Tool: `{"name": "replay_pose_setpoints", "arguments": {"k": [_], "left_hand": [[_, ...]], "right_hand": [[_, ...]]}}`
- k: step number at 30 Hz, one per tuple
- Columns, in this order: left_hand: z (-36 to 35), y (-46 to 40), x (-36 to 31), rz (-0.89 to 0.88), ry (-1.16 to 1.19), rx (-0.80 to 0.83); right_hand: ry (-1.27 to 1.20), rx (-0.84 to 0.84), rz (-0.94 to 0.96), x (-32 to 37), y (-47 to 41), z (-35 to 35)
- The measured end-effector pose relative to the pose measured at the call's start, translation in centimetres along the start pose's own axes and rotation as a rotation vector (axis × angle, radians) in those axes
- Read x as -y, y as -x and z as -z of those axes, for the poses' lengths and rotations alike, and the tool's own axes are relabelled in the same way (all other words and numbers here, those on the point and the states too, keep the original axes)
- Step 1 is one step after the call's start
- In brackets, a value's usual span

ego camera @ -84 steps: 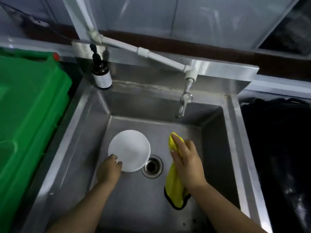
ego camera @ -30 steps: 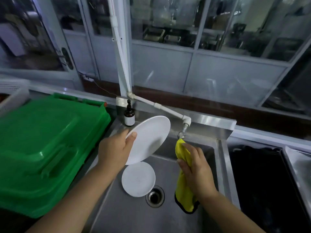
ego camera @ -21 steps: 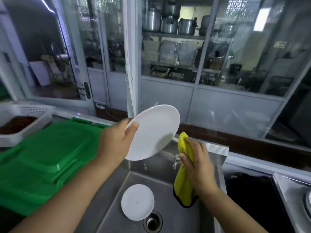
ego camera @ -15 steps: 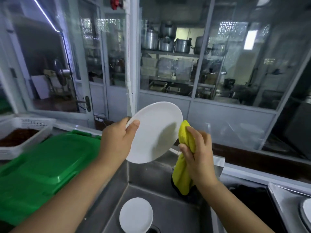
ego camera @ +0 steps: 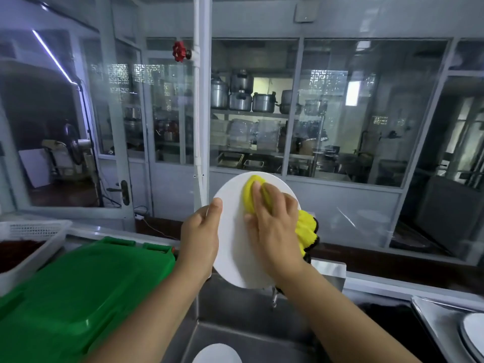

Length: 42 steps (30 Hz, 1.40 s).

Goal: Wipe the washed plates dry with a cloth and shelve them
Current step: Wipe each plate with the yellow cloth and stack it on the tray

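Plate: you hold a white plate (ego camera: 233, 247) raised in front of you, above the steel sink (ego camera: 235, 334). It stands near upright, tilted so its face looks toward you and slightly to the right. Seen at this angle it reads as an oval; the long axis runs from upper right to lower left.
Left hand: your left hand (ego camera: 200, 237) grasps the plate at its left rim, thumb lying over the front edge and pointing up. The other fingers are hidden behind the plate.
Right hand: your right hand (ego camera: 272, 224) presses a yellow cloth (ego camera: 306, 229) flat against the plate's face. The fingers are stretched out and point up and left, toward the top of the plate. You are pressing here, not clenching.
Cloth: one end shows beyond your fingertips near the plate's upper rim. The rest bunches out past the plate's right rim, with a dark edging.
Second plate: another white plate (ego camera: 217, 355) lies flat in the sink basin, cut off by the bottom edge of the view.
Left of sink: a green plastic bin lid (ego camera: 78, 297) sits just beside the sink.
Far right: the rim of one more plate (ego camera: 474, 334) shows at the lower right corner.
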<state>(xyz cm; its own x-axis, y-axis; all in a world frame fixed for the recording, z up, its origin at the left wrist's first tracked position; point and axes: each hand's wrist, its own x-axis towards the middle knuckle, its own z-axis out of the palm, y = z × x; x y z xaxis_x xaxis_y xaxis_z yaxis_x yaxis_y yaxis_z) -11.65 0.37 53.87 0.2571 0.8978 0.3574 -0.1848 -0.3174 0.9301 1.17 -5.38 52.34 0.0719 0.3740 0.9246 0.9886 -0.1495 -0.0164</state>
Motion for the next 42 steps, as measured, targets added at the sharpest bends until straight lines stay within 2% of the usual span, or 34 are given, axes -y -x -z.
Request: {"name": "replay_pose_setpoints", "arguments": {"k": [5,9,13,17,23,26,30,32,34,36,39,42], "left_hand": [[0.4,-1.0,-1.2,0.030,0.094,-0.032],[1.7,-2.0,-1.4,0.047,0.108,0.001],[2.3,-1.9,-1.2,0.034,0.058,0.062],[1.8,-1.2,-0.8,0.041,0.040,0.121],[0.0,-0.4,-0.4,0.000,0.004,0.199],[0.2,-0.4,-0.4,-0.051,-0.011,0.199],[1.0,-0.7,-0.8,-0.095,-0.049,0.134],[1.4,-0.5,-1.1,-0.129,-0.028,0.098],[1.6,-0.1,-1.4,-0.170,0.027,0.065],[1.4,0.2,-1.0,-0.185,0.075,0.067],[1.3,-0.1,0.2,-0.090,0.082,0.199],[1.9,-2.0,0.5,0.058,0.025,0.391]], "right_hand": [[-0.075,0.054,0.190,3.4,1.5,-0.5],[-0.011,0.129,0.315,1.4,4.1,-0.1],[0.058,0.150,0.183,-2.0,4.1,0.6],[0.105,0.122,0.027,-2.3,0.5,1.0],[0.031,0.082,0.147,1.9,-2.6,0.0],[0.055,0.098,0.194,1.6,-3.8,0.4],[0.086,0.033,-0.006,-0.6,-4.2,0.9],[0.016,-0.017,-0.217,-1.3,-3.4,1.2],[-0.122,0.015,-0.488,-1.5,-2.3,1.2],[-0.219,0.033,-0.642,-1.8,-1.2,0.9],[-0.257,0.031,-0.625,-2.7,-1.0,1.3],[-0.137,0.114,-0.514,-3.8,-1.1,1.9]]}}
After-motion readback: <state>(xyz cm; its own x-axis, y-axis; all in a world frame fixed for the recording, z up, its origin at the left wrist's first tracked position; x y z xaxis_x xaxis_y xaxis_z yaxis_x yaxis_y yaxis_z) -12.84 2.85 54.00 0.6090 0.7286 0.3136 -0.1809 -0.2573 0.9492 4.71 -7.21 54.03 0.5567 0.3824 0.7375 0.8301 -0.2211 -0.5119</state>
